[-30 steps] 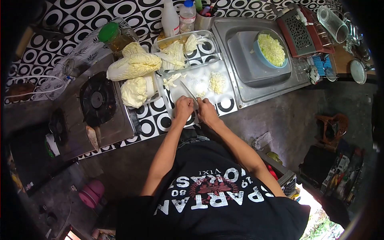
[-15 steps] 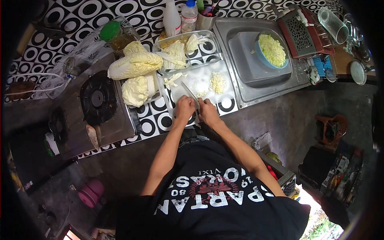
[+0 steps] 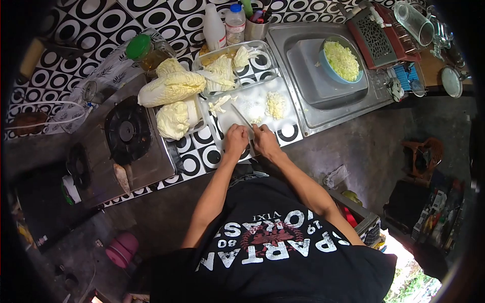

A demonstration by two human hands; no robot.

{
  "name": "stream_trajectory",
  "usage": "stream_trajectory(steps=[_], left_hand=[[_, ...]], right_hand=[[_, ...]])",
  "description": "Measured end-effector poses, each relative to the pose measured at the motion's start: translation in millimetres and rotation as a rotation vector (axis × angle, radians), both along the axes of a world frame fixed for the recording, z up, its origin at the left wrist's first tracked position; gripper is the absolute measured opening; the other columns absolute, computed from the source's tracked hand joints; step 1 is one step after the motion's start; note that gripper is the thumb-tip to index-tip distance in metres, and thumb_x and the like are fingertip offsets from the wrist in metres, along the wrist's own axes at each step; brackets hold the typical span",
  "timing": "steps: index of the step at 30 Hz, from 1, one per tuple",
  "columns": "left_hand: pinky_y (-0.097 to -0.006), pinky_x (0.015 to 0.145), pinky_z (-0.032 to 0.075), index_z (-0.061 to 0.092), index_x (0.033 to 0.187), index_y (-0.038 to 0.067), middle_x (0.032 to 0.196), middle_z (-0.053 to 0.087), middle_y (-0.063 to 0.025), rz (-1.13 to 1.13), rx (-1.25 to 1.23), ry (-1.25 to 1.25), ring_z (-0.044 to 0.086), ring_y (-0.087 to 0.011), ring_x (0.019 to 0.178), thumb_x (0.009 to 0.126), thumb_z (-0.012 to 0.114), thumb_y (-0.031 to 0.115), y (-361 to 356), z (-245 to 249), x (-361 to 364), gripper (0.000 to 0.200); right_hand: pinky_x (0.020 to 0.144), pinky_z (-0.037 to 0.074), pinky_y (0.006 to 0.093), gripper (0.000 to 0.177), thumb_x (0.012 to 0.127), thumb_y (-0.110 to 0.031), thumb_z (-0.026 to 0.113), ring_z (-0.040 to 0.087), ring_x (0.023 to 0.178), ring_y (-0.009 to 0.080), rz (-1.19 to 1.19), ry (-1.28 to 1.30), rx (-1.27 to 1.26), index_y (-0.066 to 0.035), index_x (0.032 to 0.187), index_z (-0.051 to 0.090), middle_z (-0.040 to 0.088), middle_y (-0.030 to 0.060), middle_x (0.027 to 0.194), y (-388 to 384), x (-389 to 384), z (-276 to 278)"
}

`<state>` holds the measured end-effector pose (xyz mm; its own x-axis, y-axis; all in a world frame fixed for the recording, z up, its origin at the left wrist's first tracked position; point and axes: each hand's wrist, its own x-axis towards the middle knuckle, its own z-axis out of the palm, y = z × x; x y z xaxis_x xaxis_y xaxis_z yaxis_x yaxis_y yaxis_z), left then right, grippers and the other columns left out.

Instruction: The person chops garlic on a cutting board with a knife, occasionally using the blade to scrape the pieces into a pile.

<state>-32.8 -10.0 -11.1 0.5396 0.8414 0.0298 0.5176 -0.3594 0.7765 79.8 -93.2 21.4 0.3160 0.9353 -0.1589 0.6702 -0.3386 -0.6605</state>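
A white cutting board lies on the black-and-white patterned counter. On it are a small heap of chopped cabbage and a few loose leaf pieces. My right hand grips the handle of a knife at the board's near edge, with the blade pointing away to the upper left. My left hand is curled right beside it, touching the board. Whether it holds anything is hidden.
Napa cabbage halves lie left of the board, beside a gas stove. A clear tray behind the board holds cabbage leaves. A blue bowl of chopped cabbage sits in the steel sink. Bottles stand at the back.
Both hands stay together at the near edge of the board with the knife. The whole view has shifted slightly; nothing on the counter has moved.
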Motion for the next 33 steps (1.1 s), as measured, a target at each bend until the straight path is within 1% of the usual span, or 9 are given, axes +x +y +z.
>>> stream_trajectory(steps=[6,10,15,16,18,24,26,31,33], left_hand=[[-0.0316,0.058,0.047,0.067,0.087,0.001,0.075,0.06,-0.0126,0.096,0.023,-0.096,0.059,-0.0255,0.063,0.077,0.062,0.005,1.3,14.7,-33.8,0.012],[-0.0312,0.059,0.047,0.067,0.09,0.001,0.076,0.06,-0.013,0.167,0.002,-0.036,0.06,-0.025,0.065,0.077,0.062,0.006,-9.3,25.9,-78.4,0.014],[-0.0294,0.058,0.047,0.066,0.088,0.0,0.078,0.062,-0.0134,0.32,-0.071,-0.006,0.061,-0.0231,0.065,0.077,0.062,0.004,-41.0,22.0,-119.7,0.012],[-0.028,0.058,0.047,0.066,0.089,0.0,0.077,0.062,-0.0122,0.294,0.065,0.12,0.061,-0.0199,0.064,0.077,0.063,0.004,-46.1,24.7,-123.4,0.013],[-0.0265,0.058,0.047,0.066,0.091,-0.001,0.076,0.062,-0.0109,0.276,0.208,0.253,0.06,-0.0167,0.062,0.077,0.063,0.004,-59.8,29.6,-120.9,0.014],[-0.0253,0.059,0.047,0.066,0.092,0.0,0.078,0.061,-0.0088,0.54,0.002,0.146,0.057,-0.0142,0.064,0.077,0.066,0.003,-84.3,68.7,-51.4,0.015],[-0.0257,0.06,0.047,0.066,0.092,0.001,0.077,0.061,-0.0087,0.488,0.05,0.08,0.058,-0.0154,0.065,0.077,0.067,0.003,-86.2,78.4,-21.2,0.016],[-0.0312,0.07,0.048,0.065,0.099,0.006,0.1,0.058,-0.0103,0.248,0.291,0.07,0.057,-0.0233,0.084,0.074,0.072,0.01,-79.1,98.2,41.4,0.027],[-0.0443,0.09,0.039,0.064,0.107,0.014,0.119,0.051,-0.0107,0.028,0.32,0.204,0.045,-0.0331,0.11,0.07,0.075,0.024,-72.5,109.0,62.8,0.04]], right_hand=[[0.065,0.046,0.0411,0.048,0.071,0.004,0.056,0.056,0.073,0.0344,-0.02,0.089,0.172,-0.004,0.119,0.052,0.051,0.0185,0.083,-35.1,13.1,11.2],[0.068,0.046,0.0423,0.048,0.074,0.001,0.054,0.056,0.076,0.0342,0.155,0.143,0.018,-0.01,0.121,0.051,0.05,0.0169,0.092,-48.4,17.1,0.9],[0.065,0.047,0.0381,0.044,0.074,0.004,0.056,0.057,0.072,0.0322,-0.066,0.094,0.053,-0.004,0.118,0.054,0.051,0.0162,0.086,-39.8,35.0,-2.4],[0.065,0.047,0.0381,0.044,0.074,0.004,0.056,0.057,0.072,0.0322,-0.061,0.104,0.057,-0.004,0.118,0.054,0.051,0.0162,0.086,-39.4,41.0,-1.5],[0.064,0.048,0.0398,0.04,0.078,0.002,0.054,0.057,0.072,0.0338,-0.126,0.195,0.124,-0.007,0.117,0.056,0.052,0.0176,0.086,-38.9,55.0,2.8],[0.06,0.048,0.0404,0.038,0.076,0.004,0.054,0.059,0.065,0.0326,-0.078,0.262,0.308,-0.004,0.112,0.059,0.051,0.0156,0.088,-44.5,89.9,30.5],[0.057,0.048,0.0363,0.037,0.075,0.004,0.053,0.058,0.064,0.0261,0.044,0.158,0.289,-0.003,0.111,0.06,0.051,0.0146,0.094,-44.7,102.3,21.5],[0.062,0.048,0.0377,0.031,0.076,0.0,0.059,0.059,0.067,0.0275,0.083,0.192,0.143,-0.003,0.106,0.062,0.049,0.0131,0.101,-39.4,124.1,29.8],[0.063,0.049,0.0383,0.029,0.076,-0.002,0.061,0.059,0.07,0.0283,0.106,0.194,0.167,-0.003,0.105,0.062,0.049,0.013,0.101,-40.0,130.8,28.7]])
